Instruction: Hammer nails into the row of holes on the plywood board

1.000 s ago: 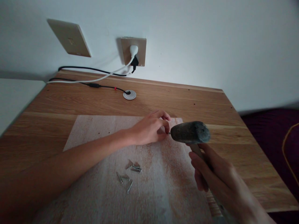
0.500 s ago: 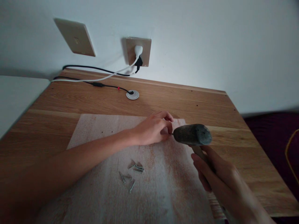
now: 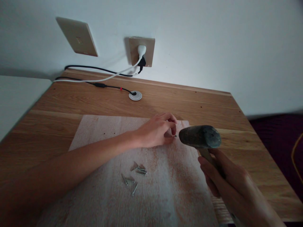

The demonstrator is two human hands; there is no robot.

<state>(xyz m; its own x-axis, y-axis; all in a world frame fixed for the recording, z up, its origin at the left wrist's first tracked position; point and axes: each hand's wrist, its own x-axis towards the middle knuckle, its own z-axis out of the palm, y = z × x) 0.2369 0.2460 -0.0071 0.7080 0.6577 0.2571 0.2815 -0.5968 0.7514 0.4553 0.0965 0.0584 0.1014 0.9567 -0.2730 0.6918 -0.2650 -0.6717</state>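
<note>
My left hand (image 3: 157,130) rests on the whitish wooden board (image 3: 156,195) near its far right corner. Its thumb and forefinger pinch a nail (image 3: 175,136), of which only the head end shows. To the right, my right hand (image 3: 227,176) is wrapped round the handle of a hammer (image 3: 199,136) with a dark, rounded head. The hammer head is raised above the board, a small gap away from the nail. Several loose silvery nails (image 3: 141,171) lie on the middle of the board, nearer to me than my left hand.
Under the board is a wooden tabletop (image 3: 165,97) that meets a white wall. A round cable grommet (image 3: 135,96) with a black cable sits behind the board. A wall socket (image 3: 149,52) holds a white and a black plug. Dark purple fabric (image 3: 279,138) lies beyond the right edge.
My right hand has drawn the hammer a little to the right, so a gap now shows between its head and the nail. My left hand keeps its pinch in the same spot.
</note>
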